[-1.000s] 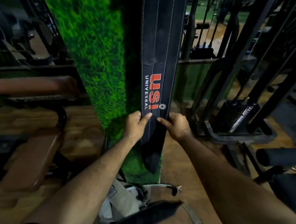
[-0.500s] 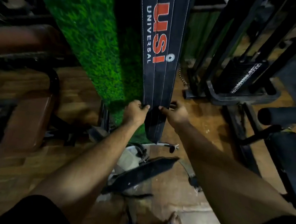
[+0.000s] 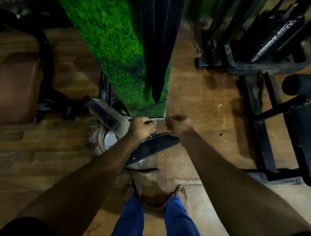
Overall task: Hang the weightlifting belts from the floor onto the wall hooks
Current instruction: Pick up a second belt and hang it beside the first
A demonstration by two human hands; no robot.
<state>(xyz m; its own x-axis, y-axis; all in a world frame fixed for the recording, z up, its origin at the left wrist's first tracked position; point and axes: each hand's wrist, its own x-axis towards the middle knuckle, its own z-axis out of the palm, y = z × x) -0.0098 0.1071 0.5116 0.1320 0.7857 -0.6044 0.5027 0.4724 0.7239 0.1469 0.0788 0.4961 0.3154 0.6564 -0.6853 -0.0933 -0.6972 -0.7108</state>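
Observation:
A long black weightlifting belt (image 3: 157, 41) hangs down the grass-covered pillar (image 3: 109, 36), its pointed tip free just above the floor. Below it, other belts lie in a heap on the floor: a black belt (image 3: 153, 148) and a pale strapped one (image 3: 103, 113). My left hand (image 3: 142, 128) is low over the heap, fingers closed around a pale strap with a metal buckle glinting under it. My right hand (image 3: 179, 125) is beside it, fingers curled at the strap's other end; its grip is blurred.
A brown padded bench (image 3: 15, 87) stands at the left. Black machine frames with a weight stack (image 3: 264, 44) and a black pad (image 3: 309, 141) fill the right. My feet (image 3: 154, 194) stand on the wooden floor just behind the heap.
Both hands have let go of the hanging belt's lower end and dropped to the heap on the floor. The view has tilted down.

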